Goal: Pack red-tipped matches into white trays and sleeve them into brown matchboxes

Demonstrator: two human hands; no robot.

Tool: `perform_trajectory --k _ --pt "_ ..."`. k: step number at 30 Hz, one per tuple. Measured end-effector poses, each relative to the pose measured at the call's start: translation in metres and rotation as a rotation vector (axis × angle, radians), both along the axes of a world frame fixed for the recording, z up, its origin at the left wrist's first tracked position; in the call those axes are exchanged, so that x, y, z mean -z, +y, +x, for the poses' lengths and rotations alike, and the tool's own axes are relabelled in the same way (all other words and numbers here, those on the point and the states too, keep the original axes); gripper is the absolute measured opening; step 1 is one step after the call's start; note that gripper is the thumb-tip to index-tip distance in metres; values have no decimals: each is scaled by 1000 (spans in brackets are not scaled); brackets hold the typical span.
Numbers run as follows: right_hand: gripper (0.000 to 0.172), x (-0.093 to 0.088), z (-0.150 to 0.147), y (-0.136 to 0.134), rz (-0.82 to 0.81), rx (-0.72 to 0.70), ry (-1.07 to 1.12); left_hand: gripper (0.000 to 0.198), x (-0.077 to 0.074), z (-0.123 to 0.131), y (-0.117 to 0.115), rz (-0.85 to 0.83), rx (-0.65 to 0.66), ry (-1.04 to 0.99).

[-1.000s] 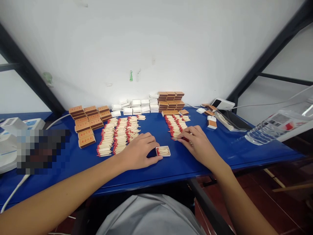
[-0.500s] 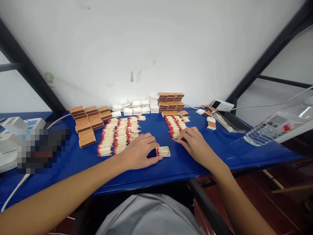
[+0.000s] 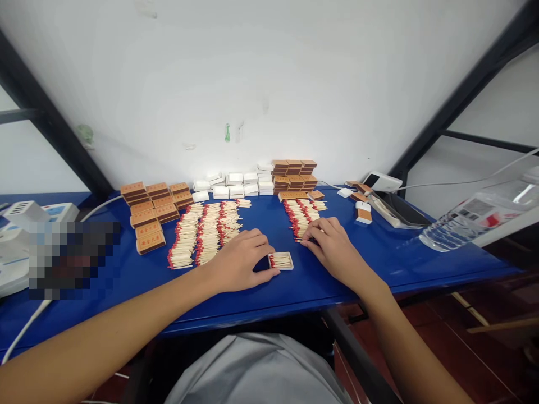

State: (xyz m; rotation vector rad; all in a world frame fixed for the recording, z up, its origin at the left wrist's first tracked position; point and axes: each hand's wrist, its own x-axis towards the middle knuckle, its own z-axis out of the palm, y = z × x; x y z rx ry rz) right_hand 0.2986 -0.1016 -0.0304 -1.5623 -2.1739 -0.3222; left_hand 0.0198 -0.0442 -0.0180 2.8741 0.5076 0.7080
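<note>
Bracing the tray (image 3: 287,267), apparently, left hand (image 3: 243,260) sits thumb and fingers apart; right hand (image 3: 332,247) bunches fingertips at matches (image 3: 298,217), pinch unclear.

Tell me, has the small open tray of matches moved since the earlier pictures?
No, not visibly: the tray lies in the same place against the front edge of the blue table, beside the left hand.

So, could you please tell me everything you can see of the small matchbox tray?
The tray is shallow, white, rectangular and open-topped, seemingly cardboard. Matches lie lengthwise in it, red heads toward its left end. It rests flat on the blue table between the left hand and the right hand; the left thumb apparently touches its near-left corner.
</note>
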Motion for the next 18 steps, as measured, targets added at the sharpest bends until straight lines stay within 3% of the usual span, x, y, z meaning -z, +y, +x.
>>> perform_trajectory --k 6,12,18 --pt "13 -3 -5 -4 -9 -21 30 27 -1 -1 -1 0 2 -8" --pt "11 -22 -41 -23 26 -140 79 25 -3 0 -2 -8 -7 4" --pt "10 -24 -62 -28 -20 -204 63 25 -1 0 -2 20 -1 -3"
